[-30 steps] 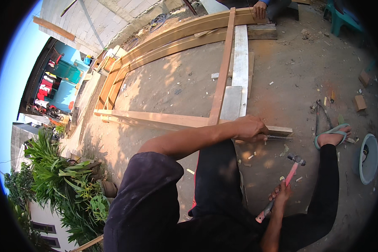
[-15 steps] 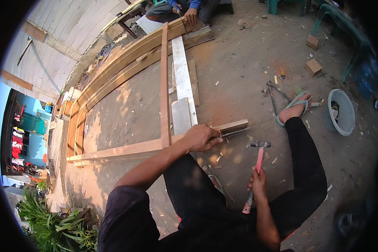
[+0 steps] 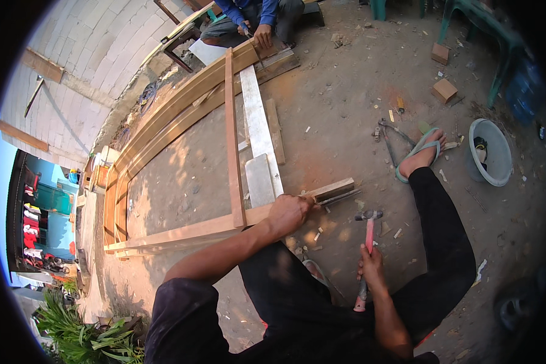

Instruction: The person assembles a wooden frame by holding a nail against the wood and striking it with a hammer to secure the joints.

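Observation:
My left hand (image 3: 292, 213) is closed over the near wooden beam (image 3: 182, 232) of a large frame, close to its right end; its fingertips are partly hidden. Alongside that end shows a thin dark strip (image 3: 344, 197). In my right hand (image 3: 371, 267) is a hammer (image 3: 369, 233) with a worn red handle, gripped low. Its metal head points away from me, apart from the beam and above the ground. A reddish crosspiece (image 3: 233, 139) runs from the near beam to the far beams. Beside it lie a long whitish board (image 3: 262, 127) and a short grey board (image 3: 260, 180).
Across the frame, a person's hands (image 3: 262, 36) work at the far beams (image 3: 182, 97) with a tool. To the right are pincers (image 3: 389, 136), a grey bucket (image 3: 490, 151) and brick pieces (image 3: 444, 91). A green plastic chair (image 3: 497, 48) stands far right; plants (image 3: 79, 330) grow lower left.
The view has shifted slightly, so the frame and ground sit lower in it. My left hand stays on the beam, and my right hand still holds the hammer.

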{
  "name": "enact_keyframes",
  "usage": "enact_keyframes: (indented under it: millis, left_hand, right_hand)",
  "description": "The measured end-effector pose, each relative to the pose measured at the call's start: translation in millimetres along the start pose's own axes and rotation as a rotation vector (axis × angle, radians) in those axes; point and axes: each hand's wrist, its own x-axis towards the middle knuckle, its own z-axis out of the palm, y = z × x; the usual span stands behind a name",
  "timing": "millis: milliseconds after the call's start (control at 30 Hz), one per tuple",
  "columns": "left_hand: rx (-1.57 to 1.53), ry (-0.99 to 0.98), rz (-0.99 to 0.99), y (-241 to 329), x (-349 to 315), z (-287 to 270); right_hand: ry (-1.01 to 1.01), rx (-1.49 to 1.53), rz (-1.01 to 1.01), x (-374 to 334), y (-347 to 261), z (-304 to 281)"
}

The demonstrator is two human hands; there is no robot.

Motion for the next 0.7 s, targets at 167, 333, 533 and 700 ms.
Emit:
enact_keyframes:
  millis: [167,333,533,700]
  left_hand:
    - [-0.371,-0.012,0.008,1.1,4.2,-25.2]
    - [-0.204,0.088,-0.095,0.7,-6.5,-2.6]
    - [0.127,-0.017,-0.087,13.0,8.0,0.6]
    - [-0.466,0.013,0.001,-5.2,-3.9,-22.8]
  right_hand:
    - [-0.009,0.013,-0.007,8.5,10.6,-6.3]
    - [-0.042,-0.013,-0.081,7.7,10.2,0.0]
    - [-0.004,0.023,-0.038,7.8,6.5,-8.1]
    - [0.007,0.071,-0.015,0.0,4.2,-4.9]
